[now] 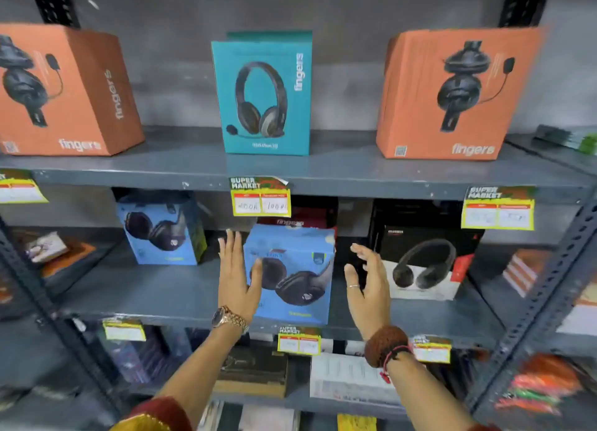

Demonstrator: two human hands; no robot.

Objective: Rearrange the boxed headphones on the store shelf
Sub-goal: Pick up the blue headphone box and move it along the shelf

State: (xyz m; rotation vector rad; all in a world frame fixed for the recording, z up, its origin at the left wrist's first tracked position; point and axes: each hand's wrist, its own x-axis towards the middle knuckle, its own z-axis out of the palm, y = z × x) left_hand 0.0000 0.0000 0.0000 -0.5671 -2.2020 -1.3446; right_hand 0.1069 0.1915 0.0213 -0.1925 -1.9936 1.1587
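Note:
A light blue headphone box (pixel 292 269) stands near the front of the middle shelf (pixel 161 288). My left hand (pixel 237 273) is open with its palm against the box's left side and its thumb across the front. My right hand (pixel 366 280) is open a little to the right of the box, fingers spread, apart from it. A second blue headphone box (pixel 161 228) stands further back on the left. A black and white headphone box (pixel 426 262) stands on the right. A red box (pixel 298 220) sits behind the middle blue one.
On the top shelf (pixel 323 168) stand two orange headphone boxes (pixel 64 91) (pixel 452 94) and a teal one (pixel 263 97) between them. Yellow price tags (pixel 261 196) hang from the shelf edges. A perforated metal upright (pixel 549 285) rises at the right. More goods fill the lower shelf.

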